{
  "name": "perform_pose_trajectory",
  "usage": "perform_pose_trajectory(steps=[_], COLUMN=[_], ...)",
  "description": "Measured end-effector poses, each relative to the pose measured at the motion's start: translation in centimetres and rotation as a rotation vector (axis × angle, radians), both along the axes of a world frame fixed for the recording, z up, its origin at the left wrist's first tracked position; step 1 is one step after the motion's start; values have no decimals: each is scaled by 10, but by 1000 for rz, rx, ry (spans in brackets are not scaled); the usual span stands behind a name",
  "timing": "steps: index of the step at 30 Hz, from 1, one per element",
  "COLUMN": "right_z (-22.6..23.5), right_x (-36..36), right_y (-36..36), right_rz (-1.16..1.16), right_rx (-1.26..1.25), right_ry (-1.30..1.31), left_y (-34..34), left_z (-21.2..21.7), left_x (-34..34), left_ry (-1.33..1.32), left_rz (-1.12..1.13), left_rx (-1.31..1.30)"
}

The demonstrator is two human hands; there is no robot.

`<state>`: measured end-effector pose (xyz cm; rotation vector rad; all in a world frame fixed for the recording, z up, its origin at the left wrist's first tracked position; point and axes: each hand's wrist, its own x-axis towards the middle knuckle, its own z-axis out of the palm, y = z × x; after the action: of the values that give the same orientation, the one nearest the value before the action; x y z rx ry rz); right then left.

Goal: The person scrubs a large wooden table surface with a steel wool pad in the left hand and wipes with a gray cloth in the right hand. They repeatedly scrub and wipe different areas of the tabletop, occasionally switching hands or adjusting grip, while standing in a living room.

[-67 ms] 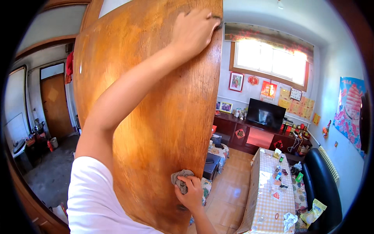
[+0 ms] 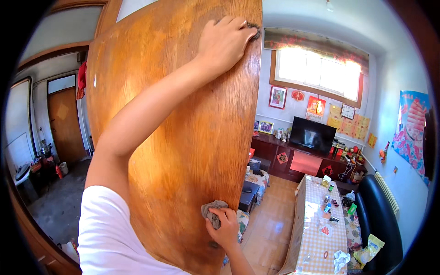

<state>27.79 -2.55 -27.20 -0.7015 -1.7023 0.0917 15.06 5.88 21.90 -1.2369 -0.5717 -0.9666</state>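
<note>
A tall varnished wooden door (image 2: 169,137) fills the middle of the view, its grain streaked with darker and lighter patches. High up near its right edge, my left hand (image 2: 224,43) presses a dark, fuzzy scouring pad (image 2: 253,30) against the wood; only part of the pad shows past my fingers. Lower down by the same edge is my right hand (image 2: 225,229), closed on a crumpled grey cloth (image 2: 214,211) that touches the door's face. A dark mark lies on the wood just below the cloth.
On the right, a table with a checked cloth (image 2: 316,243) carries small bottles and a white rag (image 2: 341,260). Beyond it stand a black sofa (image 2: 373,206) and a television (image 2: 311,134) on a dark red cabinet. Left of the door, a passage leads to another wooden door (image 2: 67,121).
My left hand has slid slightly down and to the left along the door with the scouring pad. My right hand and the cloth stay in place.
</note>
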Motion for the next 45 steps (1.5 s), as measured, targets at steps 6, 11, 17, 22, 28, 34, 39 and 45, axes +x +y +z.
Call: perform_pose_trajectory(steps=[6,11,17,22,28,34,39,45], right_z=[1,1,3,2,7,9,4,6], right_x=[-1,-2,-6,-1,-8,-4,-1,-10], right_y=[-1,1,1,3,-5,-1,3,-4], right_rz=[7,29,27,-13,41,11,-30,24], right_rx=[5,39,56,40,44,38,40,28], right_ry=[-28,-12,-17,-8,-24,-14,-15,-35], left_y=[-2,5,6,3,-3,7,-10,1], left_z=[53,128,151,106,163,119,103,164], left_x=[-12,-4,11,15,9,2,13,6], left_ry=[61,-182,-270,66,-60,21,-16,-168], left_rz=[-49,-60,-56,-128,73,-51,-9,74], left_rx=[179,124,83,156,162,151,-6,55])
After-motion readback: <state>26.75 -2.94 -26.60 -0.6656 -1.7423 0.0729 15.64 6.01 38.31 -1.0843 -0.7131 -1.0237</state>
